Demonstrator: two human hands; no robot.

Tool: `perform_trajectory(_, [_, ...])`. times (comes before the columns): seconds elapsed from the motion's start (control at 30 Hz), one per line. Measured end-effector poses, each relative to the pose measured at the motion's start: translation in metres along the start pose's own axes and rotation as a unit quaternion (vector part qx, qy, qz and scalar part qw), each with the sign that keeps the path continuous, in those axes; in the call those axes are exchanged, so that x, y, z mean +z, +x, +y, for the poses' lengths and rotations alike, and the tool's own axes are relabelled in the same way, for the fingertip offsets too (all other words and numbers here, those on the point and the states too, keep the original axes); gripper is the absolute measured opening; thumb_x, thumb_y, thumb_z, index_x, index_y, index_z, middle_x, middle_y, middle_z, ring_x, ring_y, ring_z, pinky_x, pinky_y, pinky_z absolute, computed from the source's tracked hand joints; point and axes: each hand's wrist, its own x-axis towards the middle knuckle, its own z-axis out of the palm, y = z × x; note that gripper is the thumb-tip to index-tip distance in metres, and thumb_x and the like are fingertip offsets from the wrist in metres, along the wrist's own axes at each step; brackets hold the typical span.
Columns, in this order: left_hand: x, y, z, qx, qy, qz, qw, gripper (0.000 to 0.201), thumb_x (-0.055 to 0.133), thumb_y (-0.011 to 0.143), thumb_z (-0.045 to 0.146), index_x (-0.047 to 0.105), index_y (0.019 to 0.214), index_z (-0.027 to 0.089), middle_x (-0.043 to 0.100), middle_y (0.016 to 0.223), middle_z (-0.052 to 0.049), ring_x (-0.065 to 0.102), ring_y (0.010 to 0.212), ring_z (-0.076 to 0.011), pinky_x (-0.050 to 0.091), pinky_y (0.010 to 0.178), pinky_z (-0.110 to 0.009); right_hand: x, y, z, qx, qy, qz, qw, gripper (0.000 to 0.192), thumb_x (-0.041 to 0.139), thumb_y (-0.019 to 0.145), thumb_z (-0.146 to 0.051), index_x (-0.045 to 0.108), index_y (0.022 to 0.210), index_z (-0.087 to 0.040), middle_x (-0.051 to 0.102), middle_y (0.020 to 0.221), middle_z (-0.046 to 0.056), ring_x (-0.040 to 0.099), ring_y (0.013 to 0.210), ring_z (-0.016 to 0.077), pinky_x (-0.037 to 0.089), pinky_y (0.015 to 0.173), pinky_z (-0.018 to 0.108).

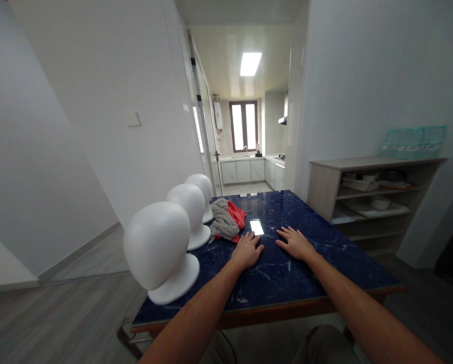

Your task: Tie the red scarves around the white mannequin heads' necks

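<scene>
1. We rest our left hand (246, 250) and right hand (295, 243) flat, fingers spread, holding nothing, on the blue table (324, 263).
2. The cloth pile (226, 220) lies just beyond our left hand, long axis running away from us.
3. Three white foam heads (161, 250) line the left edge.

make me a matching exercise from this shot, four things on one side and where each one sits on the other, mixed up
Things:
1. left hand
2. right hand
3. nearest white foam head
4. grey and red cloth pile

Places:
A. near left corner of the blue marble table
B. flat on the table, right of the other hand
C. beside the two farther foam heads
D. flat on the table, fingertips close to the cloth

Pairs: 1-D, 2-B, 3-A, 4-C
</scene>
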Motion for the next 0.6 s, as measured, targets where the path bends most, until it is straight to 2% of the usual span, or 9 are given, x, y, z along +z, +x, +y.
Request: perform_trajectory(0.6, [-0.0032,-0.0017,0.0023,-0.006,-0.001,-0.003,1.0,0.066,0.035,0.108,0.059,0.046,0.163,0.024,0.037,0.173,-0.011,0.029,0.162,-0.0329,0.023,0.132,-0.052,-0.0011,-0.0009,-0.0012,0.003,-0.003,0.002,1.0,0.073,0.04,0.104,-0.069,0.045,0.165,-0.028,0.032,0.174,0.006,0.024,0.163,0.0334,0.018,0.131,0.057])
